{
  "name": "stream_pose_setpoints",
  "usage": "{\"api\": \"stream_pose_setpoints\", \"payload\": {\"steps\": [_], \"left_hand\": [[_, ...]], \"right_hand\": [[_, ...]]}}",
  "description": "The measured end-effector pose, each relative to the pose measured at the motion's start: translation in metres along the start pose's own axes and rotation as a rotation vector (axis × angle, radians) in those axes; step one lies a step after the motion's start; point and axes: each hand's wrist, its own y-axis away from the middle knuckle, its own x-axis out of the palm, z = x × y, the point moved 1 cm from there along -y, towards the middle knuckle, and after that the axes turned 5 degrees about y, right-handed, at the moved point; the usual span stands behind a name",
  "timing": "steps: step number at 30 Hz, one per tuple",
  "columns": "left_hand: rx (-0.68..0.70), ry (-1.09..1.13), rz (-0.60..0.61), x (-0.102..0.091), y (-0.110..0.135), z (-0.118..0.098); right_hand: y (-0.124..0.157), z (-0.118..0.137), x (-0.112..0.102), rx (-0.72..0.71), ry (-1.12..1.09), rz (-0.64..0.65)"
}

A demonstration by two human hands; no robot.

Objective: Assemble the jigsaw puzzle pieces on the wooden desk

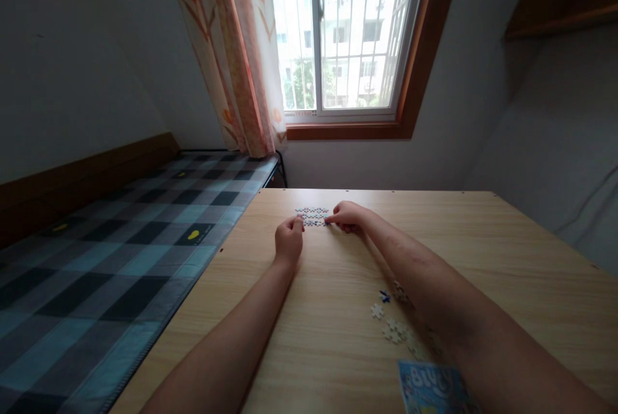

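Note:
Toward the far edge of the wooden table lies a partly joined jigsaw puzzle (313,215), its small pale pieces in several rows. My left hand (288,239) is closed at the puzzle's left end, with thumb and finger pinched on its edge. At the right end, my right hand (351,216) has its index fingertip on an end piece, while the other fingers curl under. Which pieces the fingertips cover is too small to tell.
Loose jigsaw pieces (394,330) lie beside my right forearm, one dark blue piece (385,296) among them. A blue printed packet (429,388) sits at the near edge, partly behind that arm. Left of the table (328,324) is a bed with a checked cover (145,291).

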Motion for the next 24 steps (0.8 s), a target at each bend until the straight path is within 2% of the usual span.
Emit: {"api": "stream_pose_setpoints", "payload": {"steps": [11, 16, 20, 24], "left_hand": [[-0.005, -0.013, -0.013, -0.001, -0.002, 0.002], [-0.016, -0.020, -0.025, -0.002, -0.004, 0.005], [-0.026, -0.033, -0.020, -0.002, -0.006, 0.005], [-0.027, -0.061, -0.009, -0.001, -0.009, 0.007]], "right_hand": [[0.002, -0.003, 0.003, 0.014, -0.030, -0.029], [0.017, 0.001, 0.002, -0.036, -0.019, -0.059], [0.048, 0.009, -0.003, -0.121, 0.006, -0.113], [0.113, 0.014, -0.005, -0.252, -0.001, -0.248]]}}
